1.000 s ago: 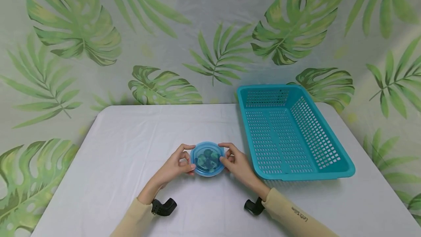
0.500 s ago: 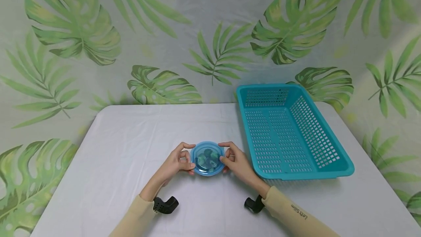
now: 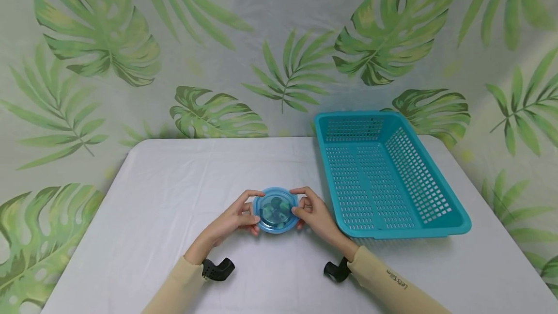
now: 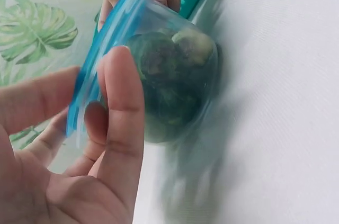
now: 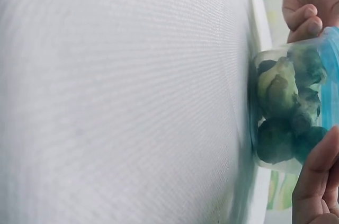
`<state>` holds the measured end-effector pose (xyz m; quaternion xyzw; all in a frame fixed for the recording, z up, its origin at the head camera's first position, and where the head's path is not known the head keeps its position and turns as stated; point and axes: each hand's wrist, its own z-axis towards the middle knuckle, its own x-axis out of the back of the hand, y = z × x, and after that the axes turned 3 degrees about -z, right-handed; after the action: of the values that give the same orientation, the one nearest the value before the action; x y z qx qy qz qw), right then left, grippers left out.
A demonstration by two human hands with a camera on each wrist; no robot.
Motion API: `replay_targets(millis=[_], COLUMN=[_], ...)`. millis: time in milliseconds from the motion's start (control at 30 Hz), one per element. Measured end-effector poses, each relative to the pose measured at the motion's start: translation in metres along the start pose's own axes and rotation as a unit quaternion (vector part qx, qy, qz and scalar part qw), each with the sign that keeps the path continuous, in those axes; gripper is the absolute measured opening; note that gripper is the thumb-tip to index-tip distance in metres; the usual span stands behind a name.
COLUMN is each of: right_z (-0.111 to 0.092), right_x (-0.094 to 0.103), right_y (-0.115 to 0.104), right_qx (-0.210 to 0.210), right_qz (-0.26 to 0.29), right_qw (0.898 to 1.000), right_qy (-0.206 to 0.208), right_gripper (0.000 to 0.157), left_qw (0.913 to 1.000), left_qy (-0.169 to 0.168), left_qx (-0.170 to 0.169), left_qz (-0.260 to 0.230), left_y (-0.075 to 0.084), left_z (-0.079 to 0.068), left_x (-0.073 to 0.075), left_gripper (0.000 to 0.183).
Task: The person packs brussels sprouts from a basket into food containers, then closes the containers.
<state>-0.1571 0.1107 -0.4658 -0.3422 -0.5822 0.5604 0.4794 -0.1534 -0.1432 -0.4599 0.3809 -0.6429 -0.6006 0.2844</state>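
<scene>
A round clear food container (image 5: 265, 163) stands upright on the white table, holding several round green vegetables (image 5: 278, 144) that look like Brussels sprouts. Its translucent blue lid (image 3: 275, 212) covers the top. My left hand (image 3: 231, 219) grips the left side of the lid's rim, index finger at the far edge and thumb at the near edge. On the opposite side, my right hand (image 3: 317, 216) pinches the rim between index finger and thumb. Seen from the left wrist, the lid (image 4: 114, 33) sits over the container's mouth with the left fingers around its edge.
A turquoise perforated plastic basket (image 3: 436, 230) stands at the right of the table (image 3: 183, 168), close beyond the right hand. Behind the table hangs a leaf-patterned cloth (image 3: 287, 23). A black wrist camera (image 3: 219, 269) is strapped to the left wrist.
My left index finger has slid slightly to the right along the lid's far edge. The right hand, container and basket look nearly unmoved.
</scene>
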Motion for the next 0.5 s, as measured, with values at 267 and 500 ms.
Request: replay_targets(millis=[267,500], right_z=[-0.0003,-0.0005], right_x=[0.0001,0.0000], right_y=[0.0003,0.0014], right_qx=[0.001,-0.001], right_qz=[-0.006,0.003], right_qw=[1.000,1.000], right_qy=[0.001,-0.005], right_gripper=[0.039,0.040], left_qw=[0.9987,0.9987], left_qy=[-0.014,-0.005], left_qx=[-0.022,-0.023], left_qz=[0.043,0.046], left_y=[0.0007,0.0039], left_z=[-0.0019,-0.0015], left_x=[0.0026,0.0005], left_gripper=[0.052,0.051])
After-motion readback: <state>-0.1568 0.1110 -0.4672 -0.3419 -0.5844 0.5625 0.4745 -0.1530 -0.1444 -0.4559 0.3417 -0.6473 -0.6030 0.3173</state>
